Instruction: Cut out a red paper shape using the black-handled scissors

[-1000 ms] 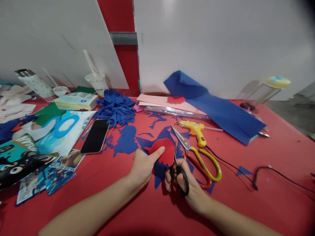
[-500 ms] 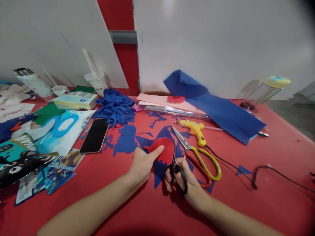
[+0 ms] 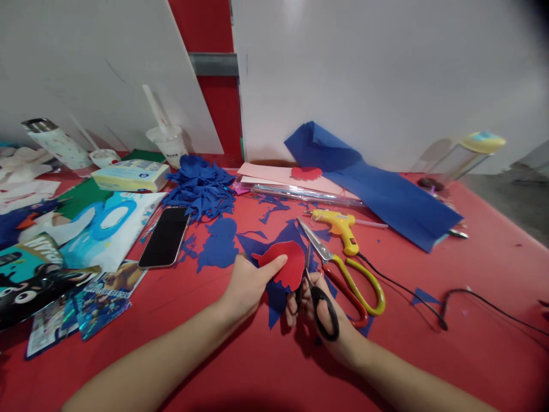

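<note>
My left hand [image 3: 251, 283] pinches a red scalloped cutout [image 3: 294, 260] against dark blue paper [image 3: 277, 300], thumb on top of the red piece. In my right hand [image 3: 317, 306] are black-handled scissors [image 3: 326, 320], fingers through the loops, blades pointing up along the right edge of the red cutout. The handles stand spread apart. Large scissors [image 3: 351, 280] with one yellow and one red handle lie just right of my right hand. Blue scraps lie under and around both hands. How far the blades bite into the blue paper I cannot tell.
A yellow glue gun [image 3: 338, 226] with a black cord lies beyond the large scissors. A long blue sheet [image 3: 386, 194] leans at the back. To the left are a blue cutout [image 3: 218, 243], a pile of blue pieces [image 3: 199, 186], a phone [image 3: 165, 237] and snack packaging [image 3: 34, 274].
The small scissors' handles have opened wider, the lower loop swinging to the right. My left hand and the red cutout have hardly moved.
</note>
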Available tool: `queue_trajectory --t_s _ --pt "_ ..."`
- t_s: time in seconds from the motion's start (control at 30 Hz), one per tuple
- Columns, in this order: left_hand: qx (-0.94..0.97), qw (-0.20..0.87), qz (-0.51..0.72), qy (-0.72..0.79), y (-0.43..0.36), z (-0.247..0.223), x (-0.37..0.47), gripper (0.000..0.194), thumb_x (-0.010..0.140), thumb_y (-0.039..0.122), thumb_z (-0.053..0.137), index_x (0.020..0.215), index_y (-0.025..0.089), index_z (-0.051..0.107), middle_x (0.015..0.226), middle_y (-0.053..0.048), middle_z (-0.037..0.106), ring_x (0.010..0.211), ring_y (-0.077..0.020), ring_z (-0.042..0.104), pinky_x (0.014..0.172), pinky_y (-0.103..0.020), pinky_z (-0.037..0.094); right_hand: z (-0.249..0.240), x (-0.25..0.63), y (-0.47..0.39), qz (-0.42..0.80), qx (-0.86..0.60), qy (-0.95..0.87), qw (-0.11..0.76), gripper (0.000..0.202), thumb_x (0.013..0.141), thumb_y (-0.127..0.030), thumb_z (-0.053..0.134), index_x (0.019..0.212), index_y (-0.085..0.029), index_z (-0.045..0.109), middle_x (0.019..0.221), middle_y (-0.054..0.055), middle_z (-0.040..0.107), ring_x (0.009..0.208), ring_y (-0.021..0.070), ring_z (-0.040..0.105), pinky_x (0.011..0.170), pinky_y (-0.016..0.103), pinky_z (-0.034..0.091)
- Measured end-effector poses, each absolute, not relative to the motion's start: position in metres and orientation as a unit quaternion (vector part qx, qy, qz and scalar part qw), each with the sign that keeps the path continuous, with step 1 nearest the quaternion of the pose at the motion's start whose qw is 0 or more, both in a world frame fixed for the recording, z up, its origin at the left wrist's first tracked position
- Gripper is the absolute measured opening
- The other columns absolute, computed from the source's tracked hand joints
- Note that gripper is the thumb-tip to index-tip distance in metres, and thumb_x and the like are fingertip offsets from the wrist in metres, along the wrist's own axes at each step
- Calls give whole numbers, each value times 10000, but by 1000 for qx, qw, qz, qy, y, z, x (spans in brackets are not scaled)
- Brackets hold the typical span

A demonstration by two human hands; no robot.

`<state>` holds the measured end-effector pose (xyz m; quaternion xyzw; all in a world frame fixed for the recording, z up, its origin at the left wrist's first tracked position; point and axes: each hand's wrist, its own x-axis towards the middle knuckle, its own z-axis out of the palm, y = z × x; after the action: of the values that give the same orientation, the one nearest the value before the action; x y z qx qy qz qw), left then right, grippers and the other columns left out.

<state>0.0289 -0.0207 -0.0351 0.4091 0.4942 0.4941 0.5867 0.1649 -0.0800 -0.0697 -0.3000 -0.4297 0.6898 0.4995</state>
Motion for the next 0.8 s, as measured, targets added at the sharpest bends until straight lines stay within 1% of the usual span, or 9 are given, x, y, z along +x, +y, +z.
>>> queue_trajectory --t_s 0.17,0.4,0.5,0.7,0.8 --pt "416 572 496 504 -20 -34 29 172 637 266 713 594 106 672 644 -52 683 537 -140 597 580 -261 513 -68 165 -80 695 -293 -429 498 393 758 -611 492 862 -245 394 770 -11 485 645 146 524 592 301 457" --pt "422 559 494 515 -20 -33 30 197 638 274 711 534 113 664 632 -58 685 568 -151 607 593 -261 514 -66 166 -80 705 -287 -429 487 340 800 -581 458 858 -257 374 755 -22 477 627 133 498 559 274 436" --pt "413 567 500 507 -20 -33 30 176 637 266 711 554 116 673 661 -59 694 593 -157 616 602 -264 515 -67 167 -80 710 -280 -430 483 323 814 -568 445 862 -260 362 760 -24 470 625 129 492 564 278 441" --pt "404 575 512 494 -19 -33 31 128 617 240 721 615 116 689 739 -59 707 634 -163 629 609 -259 516 -67 167 -80 708 -288 -435 477 346 798 -588 452 853 -264 342 747 -26 465 594 128 469 560 287 434" --pt "391 583 512 495 -19 -32 31 129 613 232 724 621 110 685 730 -57 702 610 -152 619 618 -264 518 -66 167 -80 710 -290 -429 477 342 799 -585 454 848 -266 343 753 -27 470 596 126 467 568 283 423"
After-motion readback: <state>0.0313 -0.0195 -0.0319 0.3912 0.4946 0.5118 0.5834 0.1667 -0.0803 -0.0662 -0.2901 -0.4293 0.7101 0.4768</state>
